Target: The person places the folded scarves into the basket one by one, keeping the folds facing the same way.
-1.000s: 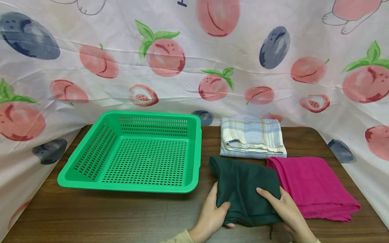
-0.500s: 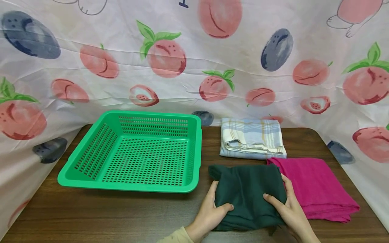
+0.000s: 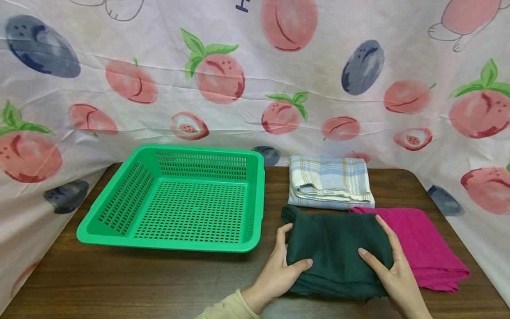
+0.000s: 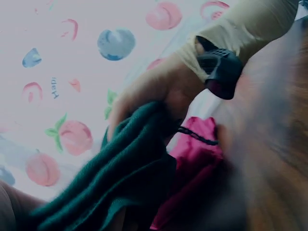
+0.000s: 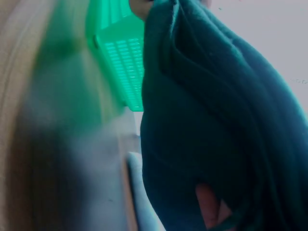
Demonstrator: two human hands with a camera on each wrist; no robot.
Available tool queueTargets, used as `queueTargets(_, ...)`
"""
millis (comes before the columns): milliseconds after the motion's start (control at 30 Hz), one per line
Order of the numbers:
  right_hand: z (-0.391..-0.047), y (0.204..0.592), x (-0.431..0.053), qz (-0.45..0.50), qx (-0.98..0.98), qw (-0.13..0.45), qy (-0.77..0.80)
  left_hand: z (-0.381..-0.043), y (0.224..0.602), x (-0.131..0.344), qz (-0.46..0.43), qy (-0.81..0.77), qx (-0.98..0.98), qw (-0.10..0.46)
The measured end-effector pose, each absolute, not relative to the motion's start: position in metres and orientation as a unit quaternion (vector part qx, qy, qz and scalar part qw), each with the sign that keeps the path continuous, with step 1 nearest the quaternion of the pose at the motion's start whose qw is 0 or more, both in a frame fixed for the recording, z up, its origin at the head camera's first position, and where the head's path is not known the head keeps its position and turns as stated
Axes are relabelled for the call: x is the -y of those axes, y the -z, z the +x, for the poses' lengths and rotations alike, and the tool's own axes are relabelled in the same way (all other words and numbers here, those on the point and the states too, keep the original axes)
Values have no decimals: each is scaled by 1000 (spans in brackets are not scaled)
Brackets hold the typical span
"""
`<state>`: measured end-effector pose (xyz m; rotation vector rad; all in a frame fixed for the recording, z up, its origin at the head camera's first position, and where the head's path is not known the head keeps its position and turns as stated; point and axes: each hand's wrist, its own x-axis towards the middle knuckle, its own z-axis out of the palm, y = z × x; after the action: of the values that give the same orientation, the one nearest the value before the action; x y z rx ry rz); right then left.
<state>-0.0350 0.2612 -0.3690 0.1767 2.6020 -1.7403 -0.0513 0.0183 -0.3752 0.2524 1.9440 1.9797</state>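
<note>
While a brown table (image 3: 159,283) bears a green basket (image 3: 167,245) on the left, a folded dark green cloth (image 3: 338,252) is at the near right. The left hand (image 3: 276,274) and right hand (image 3: 398,278) grip its opposite sides, thumbs (image 3: 300,266) on top pointing inward, right index finger (image 3: 390,236) stretched along the edge.

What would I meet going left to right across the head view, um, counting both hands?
Green basket, left hand, dark green cloth, right hand, pink cloth. Left out: the plaid cloth, farther back, spanning much the same stretch as the dark green cloth.
</note>
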Motion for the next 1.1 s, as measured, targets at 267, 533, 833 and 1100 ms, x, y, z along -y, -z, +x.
queueTargets(267,-39,351,-260,37,-823,-23,566,-57,354,-8,118,-716,-669,162)
queueTargets(533,-41,339,-253,-42,-777,-21,627,-60,338,8,146,-746,-632,153)
queueTargets(833,-47,324,-242,-95,-758,9,646,-62,322,31,124,-756,-623,158)
queueTargets(1100,-59,315,-220,-131,-758,23,638,-67,318,55,98,-746,-644,137)
